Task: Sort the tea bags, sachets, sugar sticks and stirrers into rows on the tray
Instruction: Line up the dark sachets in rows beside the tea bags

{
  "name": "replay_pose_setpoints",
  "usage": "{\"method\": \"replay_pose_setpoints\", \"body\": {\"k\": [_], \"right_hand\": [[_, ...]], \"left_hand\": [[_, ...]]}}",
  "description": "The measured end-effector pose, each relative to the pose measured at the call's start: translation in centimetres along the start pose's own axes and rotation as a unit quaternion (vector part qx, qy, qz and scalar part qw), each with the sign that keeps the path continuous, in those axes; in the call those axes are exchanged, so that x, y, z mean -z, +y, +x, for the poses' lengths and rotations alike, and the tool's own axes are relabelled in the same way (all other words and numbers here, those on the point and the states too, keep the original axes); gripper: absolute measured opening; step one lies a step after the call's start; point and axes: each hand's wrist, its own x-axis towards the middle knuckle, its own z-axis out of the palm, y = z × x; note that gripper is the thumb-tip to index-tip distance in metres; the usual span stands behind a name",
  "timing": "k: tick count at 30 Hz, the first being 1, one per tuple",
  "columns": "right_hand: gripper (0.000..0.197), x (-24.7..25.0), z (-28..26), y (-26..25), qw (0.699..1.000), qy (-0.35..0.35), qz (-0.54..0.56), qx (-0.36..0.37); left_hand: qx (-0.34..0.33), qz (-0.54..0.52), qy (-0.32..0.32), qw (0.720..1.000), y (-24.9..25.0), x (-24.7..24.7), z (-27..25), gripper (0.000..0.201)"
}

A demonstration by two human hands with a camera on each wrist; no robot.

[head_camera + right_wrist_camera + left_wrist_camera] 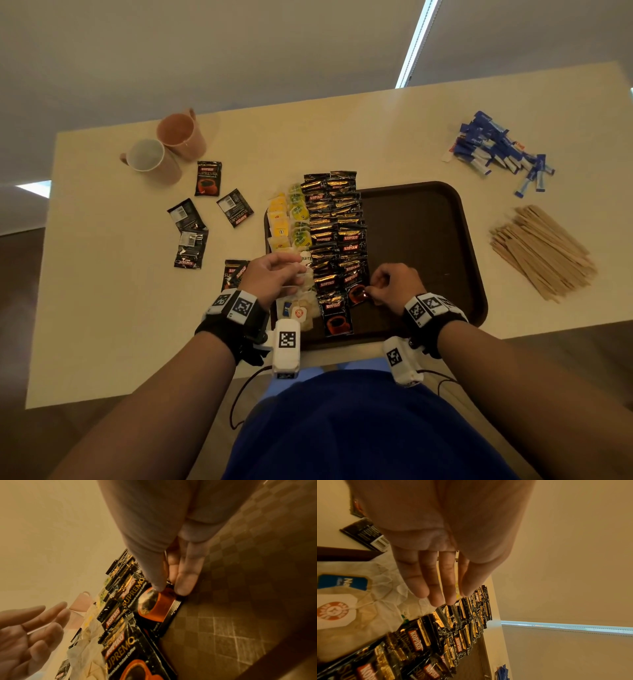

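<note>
Only wrist views show the right hand pinching a sachet, the left hand loosely spread.

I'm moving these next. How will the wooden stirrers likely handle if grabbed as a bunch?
The wooden stirrers look thin, flat and stiff, so probably light. They lie in a loose, roughly parallel heap on the table, so a bunch may fan out or shed a few. Flat sides suggest sliding, not rolling.
</note>
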Motion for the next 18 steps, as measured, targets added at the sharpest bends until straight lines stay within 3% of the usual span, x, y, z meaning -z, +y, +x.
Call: {"method": "replay_pose_setpoints", "body": {"k": [14, 18], "right_hand": [[0.007, -0.2, -0.2, 0.4, 0.999, -0.001, -0.035, -0.027], [0.029, -0.2, -1.4, -1.4, 0.986, -0.088, -0.138, 0.010]], "left_hand": [[0.003, -0.005, -0.009, 1.000, -0.2, 0.4, -0.3, 0.016], [0.006, -0.002, -0.015, 1.000, -0.3, 0.3, -0.1, 0.014]]}}
